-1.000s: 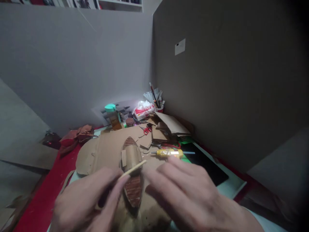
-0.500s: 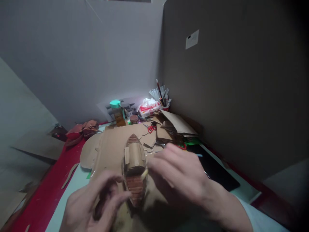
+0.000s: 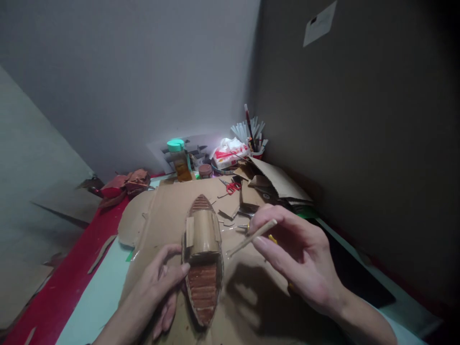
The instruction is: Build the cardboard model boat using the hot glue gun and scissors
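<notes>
A small cardboard model boat (image 3: 205, 286) lies on the cardboard sheet, its bow pointing away from me. It has brown slatted decks and a curved tan cabin roof (image 3: 204, 232). My left hand (image 3: 161, 282) grips the boat's left edge, thumb on the rim and fingers against the side. To the right of the boat, my right hand (image 3: 298, 254) is raised above the sheet, pinching a thin strip of cardboard (image 3: 247, 241) between thumb and fingers. Behind that hand, a yellow tool with a metal nozzle (image 3: 242, 227) is mostly hidden.
Red-handled scissors (image 3: 233, 187) and cardboard scraps (image 3: 230, 207) lie beyond the boat. Further back stand a teal-lidded jar (image 3: 179, 163), a tissue pack (image 3: 230, 154) and a cup of sticks (image 3: 257, 152). At right is a dark flat panel (image 3: 362, 268); walls enclose the back.
My right hand has moved right, away from the boat's side, with the strip now plainly visible. My left hand has closed onto the boat's left edge. The camera view has shifted slightly.
</notes>
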